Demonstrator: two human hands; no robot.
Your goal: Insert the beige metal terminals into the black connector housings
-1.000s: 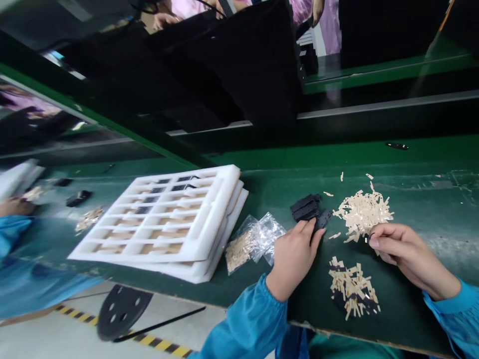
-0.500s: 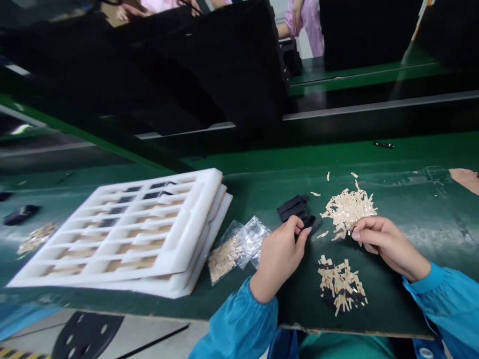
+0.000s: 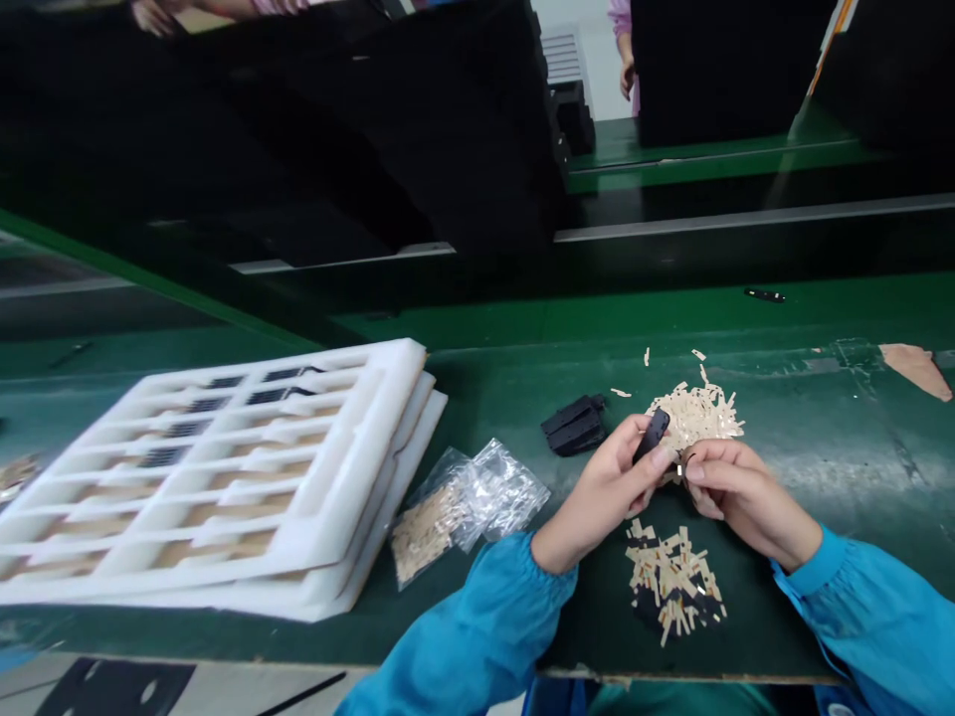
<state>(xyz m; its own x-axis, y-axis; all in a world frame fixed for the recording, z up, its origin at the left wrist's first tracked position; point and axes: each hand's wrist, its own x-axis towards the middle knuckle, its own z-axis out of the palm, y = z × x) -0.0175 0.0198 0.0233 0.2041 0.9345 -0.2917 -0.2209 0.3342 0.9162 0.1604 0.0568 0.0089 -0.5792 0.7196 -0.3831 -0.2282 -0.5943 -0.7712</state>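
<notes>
Between the thumb and fingers of my left hand [image 3: 608, 482] is a small flat black plastic part [image 3: 652, 436], tilted upright. Close beside it, my right hand [image 3: 746, 489] pinches something small that is mostly hidden by the fingertips; a dark and shiny bit shows. Both hands are in front of a heap of pale small strips [image 3: 697, 410]. Nearer the table's front edge lies a second pile of pale strips mixed with dark bits [image 3: 675, 582]. To the left of my left hand rest several similar black parts [image 3: 574, 426], stacked together.
Stacked white foam trays [image 3: 298, 537] with slots stand on the left, some slots holding black parts. Clear plastic bags [image 3: 496, 487], one with pale strips, lie beside them. A thin black piece [image 3: 765, 295] lies at the back. Another person's hand [image 3: 627, 80] shows beyond the dark partition.
My left hand has lifted a black part from the stack and brought it right, towards my right hand. My right hand has shifted slightly left, still pinched. The view has turned a little.
</notes>
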